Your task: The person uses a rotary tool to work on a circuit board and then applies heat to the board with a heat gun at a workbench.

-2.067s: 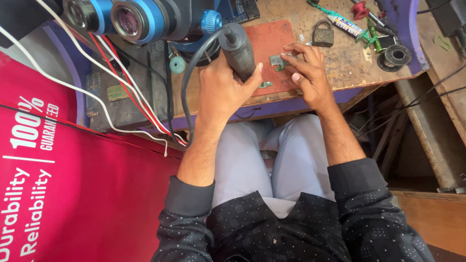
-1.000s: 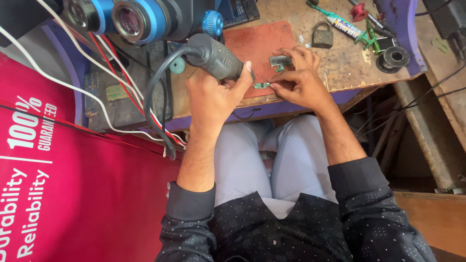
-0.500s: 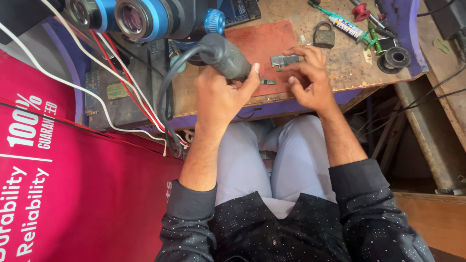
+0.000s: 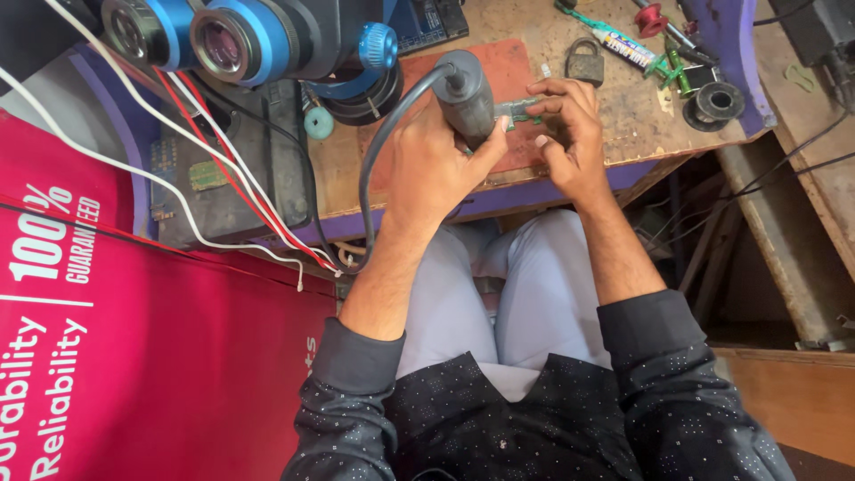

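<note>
The left hand point(image 4: 427, 160) grips the grey corded tool point(image 4: 468, 93); the right hand point(image 4: 570, 134) pins a small circuit board point(image 4: 517, 109) on the table point(image 4: 623, 107). Step in hand: working the board. The next move likely calls for a steady tip.

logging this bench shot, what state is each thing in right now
left hand: wrapped around the grey corded tool
grey corded tool: tilted, tip down toward the small green board
right hand: fingers pinching the small green board
small green board: held over the red mat
padlock: shackle closed, lying flat
microscope: unused, beside the hands
</note>
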